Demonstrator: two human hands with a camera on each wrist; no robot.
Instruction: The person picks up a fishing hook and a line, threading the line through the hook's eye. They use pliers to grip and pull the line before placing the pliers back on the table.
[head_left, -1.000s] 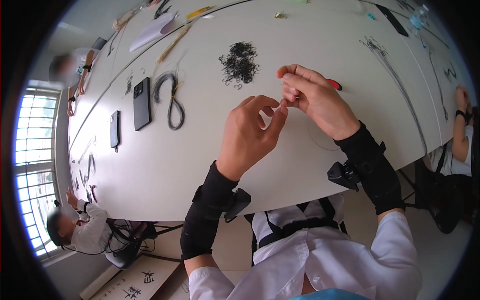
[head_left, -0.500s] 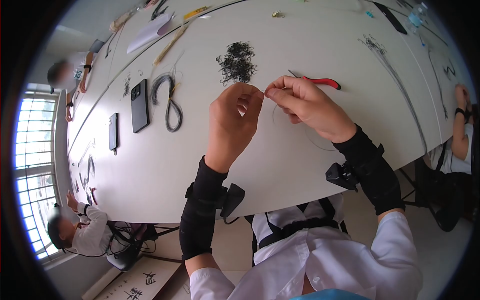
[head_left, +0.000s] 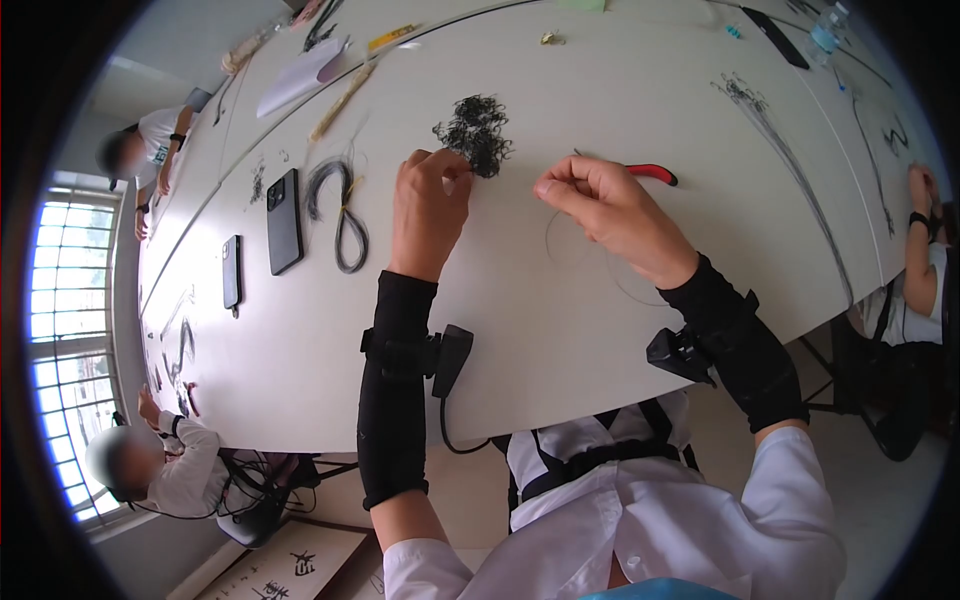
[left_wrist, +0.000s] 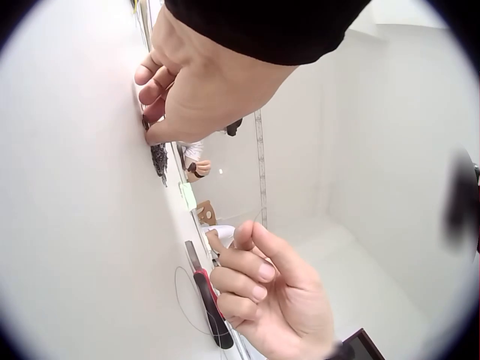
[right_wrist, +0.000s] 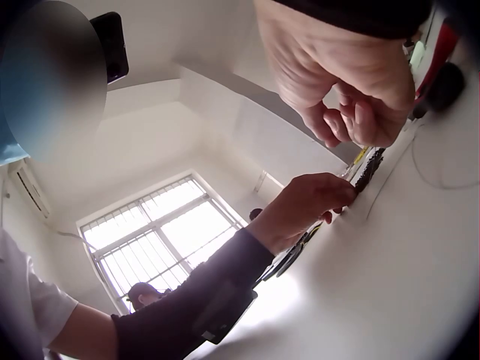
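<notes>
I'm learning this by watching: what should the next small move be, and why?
Probably the left hand should pick one from the pile of small black hook-like pieces: that hand's fingertips are at the pile's edge, while the right hand pinches a thin line. Whether the left holds a piece, I cannot tell.

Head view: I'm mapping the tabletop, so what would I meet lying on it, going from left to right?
Smaller phone, larger phone, tied bundle of dark line, pile of small dark hooks, red-handled tool, long grey strands.
</notes>
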